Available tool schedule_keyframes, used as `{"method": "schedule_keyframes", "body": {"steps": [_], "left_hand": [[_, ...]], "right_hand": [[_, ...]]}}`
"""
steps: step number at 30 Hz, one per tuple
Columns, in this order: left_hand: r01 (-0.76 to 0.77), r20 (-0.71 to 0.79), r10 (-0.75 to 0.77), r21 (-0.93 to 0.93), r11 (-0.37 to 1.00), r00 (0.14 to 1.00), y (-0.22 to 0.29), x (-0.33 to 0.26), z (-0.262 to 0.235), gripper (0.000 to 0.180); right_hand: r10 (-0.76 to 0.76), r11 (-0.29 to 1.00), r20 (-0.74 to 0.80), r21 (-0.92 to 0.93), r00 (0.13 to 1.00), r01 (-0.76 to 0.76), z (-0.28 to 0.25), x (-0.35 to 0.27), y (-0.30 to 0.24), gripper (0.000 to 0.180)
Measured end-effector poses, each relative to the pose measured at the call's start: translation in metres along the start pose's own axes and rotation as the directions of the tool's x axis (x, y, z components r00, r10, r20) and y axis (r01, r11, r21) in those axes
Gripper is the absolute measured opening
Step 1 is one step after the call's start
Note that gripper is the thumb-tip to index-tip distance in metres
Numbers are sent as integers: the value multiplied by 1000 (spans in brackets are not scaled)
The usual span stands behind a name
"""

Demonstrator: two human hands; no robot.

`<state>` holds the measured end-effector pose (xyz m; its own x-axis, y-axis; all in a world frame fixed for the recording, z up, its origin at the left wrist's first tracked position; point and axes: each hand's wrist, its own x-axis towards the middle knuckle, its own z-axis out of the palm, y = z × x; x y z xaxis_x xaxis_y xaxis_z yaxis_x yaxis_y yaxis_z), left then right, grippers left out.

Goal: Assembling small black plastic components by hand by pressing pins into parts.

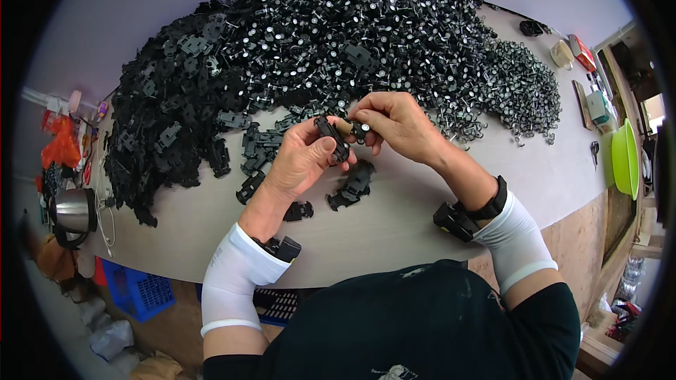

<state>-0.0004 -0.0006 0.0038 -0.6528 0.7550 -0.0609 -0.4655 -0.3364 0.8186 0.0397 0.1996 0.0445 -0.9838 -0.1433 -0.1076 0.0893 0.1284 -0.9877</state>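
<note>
Black plastic frame, above the table edge: left hand fingers closed around it. Right hand pinches a small wheel piece against it. Likely light, rigid; grip by its sides. Parts heap behind.

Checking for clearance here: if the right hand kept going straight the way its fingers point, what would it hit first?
Probably the small black part pinched in the right hand, then the black frame piece in the left hand. Depth is unclear.
</note>
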Motion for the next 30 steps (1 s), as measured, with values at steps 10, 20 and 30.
{"method": "schedule_keyframes", "body": {"steps": [10,20,30], "left_hand": [[-24,79,30,-78,997,996,1,1,-1,42],[-53,0,53,-42,998,999,-3,3,-5,42],[-45,-65,43,-37,998,997,0,1,-5,44]], "right_hand": [[-243,951,-261,124,934,282,2,-4,18,14],[-655,690,-34,-435,755,579,-2,-6,31,18],[-778,496,8,-604,628,623,9,-7,24,25]]}}
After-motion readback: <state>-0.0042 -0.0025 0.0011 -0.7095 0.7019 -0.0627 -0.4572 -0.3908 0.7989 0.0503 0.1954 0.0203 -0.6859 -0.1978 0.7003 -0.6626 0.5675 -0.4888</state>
